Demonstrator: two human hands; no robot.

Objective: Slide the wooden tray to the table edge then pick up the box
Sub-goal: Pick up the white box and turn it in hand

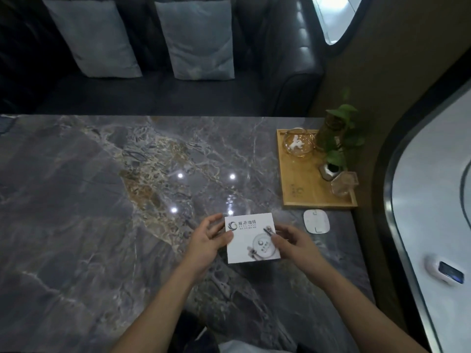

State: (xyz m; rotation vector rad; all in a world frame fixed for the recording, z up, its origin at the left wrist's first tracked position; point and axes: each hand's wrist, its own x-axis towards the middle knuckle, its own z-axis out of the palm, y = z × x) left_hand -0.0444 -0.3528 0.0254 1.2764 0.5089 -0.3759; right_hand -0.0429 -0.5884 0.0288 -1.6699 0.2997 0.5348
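Dark marble table [76, 200], booth seating behind with two grey cushions [142, 36]. Wooden tray [300, 184] sits at the right edge of the table, against the wall side, carrying a glass bowl [299, 143], a small potted plant [336, 146] and a clear glass cup [344, 183]. White square coaster-like pad [316, 221] lies just beside the tray's near edge. Tray step judged done; step in hand is picking up the box.

White printed box [251, 238] lies near the middle of the near table, between both hands. Left hand [209, 239]: fingers spread, tips at the box's left edge, thumb over its top. Right hand [290, 242]: partly closed, fingertips on the right side and lid. Both hands touch the box; a firm clamp is not evident, and whether it has left the table cannot be told.

Advice: press evenly on opposite sides, keep it level, lift straight up, clear of the pad.
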